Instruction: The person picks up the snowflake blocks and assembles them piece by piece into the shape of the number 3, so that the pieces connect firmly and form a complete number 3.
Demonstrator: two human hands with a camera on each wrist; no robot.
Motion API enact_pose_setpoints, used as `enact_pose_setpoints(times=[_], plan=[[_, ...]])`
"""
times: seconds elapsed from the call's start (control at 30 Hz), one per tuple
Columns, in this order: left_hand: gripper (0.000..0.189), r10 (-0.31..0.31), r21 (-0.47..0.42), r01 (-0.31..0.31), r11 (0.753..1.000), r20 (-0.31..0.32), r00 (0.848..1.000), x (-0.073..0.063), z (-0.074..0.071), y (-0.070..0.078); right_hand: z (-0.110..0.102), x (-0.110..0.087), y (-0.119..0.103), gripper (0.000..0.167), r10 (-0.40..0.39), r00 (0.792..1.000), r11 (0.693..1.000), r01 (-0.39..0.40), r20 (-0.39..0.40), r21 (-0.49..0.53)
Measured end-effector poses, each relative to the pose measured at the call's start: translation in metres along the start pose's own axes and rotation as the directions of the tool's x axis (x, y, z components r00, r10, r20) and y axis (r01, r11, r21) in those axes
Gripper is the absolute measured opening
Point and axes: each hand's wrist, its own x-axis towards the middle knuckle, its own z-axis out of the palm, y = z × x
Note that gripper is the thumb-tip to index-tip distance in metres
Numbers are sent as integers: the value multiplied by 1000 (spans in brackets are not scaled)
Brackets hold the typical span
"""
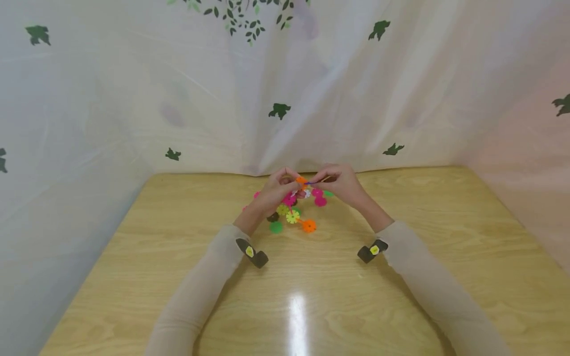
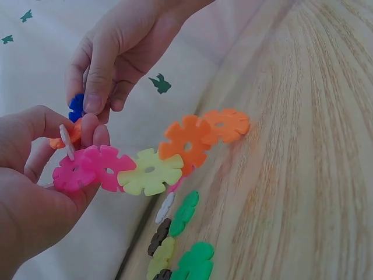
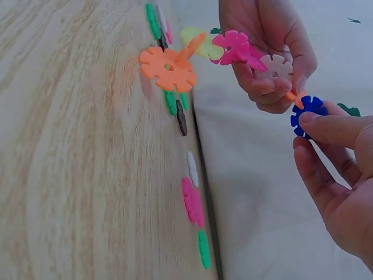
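Observation:
My left hand (image 1: 272, 193) holds a chain of flower-shaped interlocking plastic discs. Along it in the left wrist view run pink discs (image 2: 96, 160), a pale yellow disc (image 2: 139, 179) and two orange discs, the nearer orange disc (image 2: 178, 137) slotted into the outermost. A white disc (image 3: 274, 70) stands at the hand end, and beyond it an orange disc (image 2: 57, 143) sits between the left fingers. With thumb and fingers, my right hand (image 1: 342, 187) pinches a dark blue disc (image 3: 315, 105), whose edge meets that orange disc.
Loose discs lie on the wooden table (image 1: 178, 237) beneath and around the hands, among them a green disc (image 2: 185, 213), a brown disc (image 2: 158, 236), a pink disc (image 3: 192, 201) and a white disc (image 3: 192, 168). A patterned cloth (image 1: 213, 113) hangs behind the table's far edge.

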Motion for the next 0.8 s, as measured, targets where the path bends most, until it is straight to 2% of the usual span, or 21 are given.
enact_pose_setpoints(times=[0.2,0.4,0.5,0.6,0.8], plan=[[9,5,8,-5,1000,3,1000,0,0,1,2,-1,2,6,-12,1000,1000,13,-12,17],[7,-17,15,17,1000,7,1000,0,2,1,3,-3,4,6,-3,1000,999,3,-8,46],[10,-33,19,33,999,9,999,0,2,0,1,-3,3,7,20,1000,1000,-20,8,18],[11,-56,20,56,998,-2,998,1,2,-2,-4,-2,1,10,55,997,998,-53,56,-37],[9,-56,-4,56,998,-44,997,1,-1,-3,-23,4,1,26,147,979,983,-129,143,-130]])
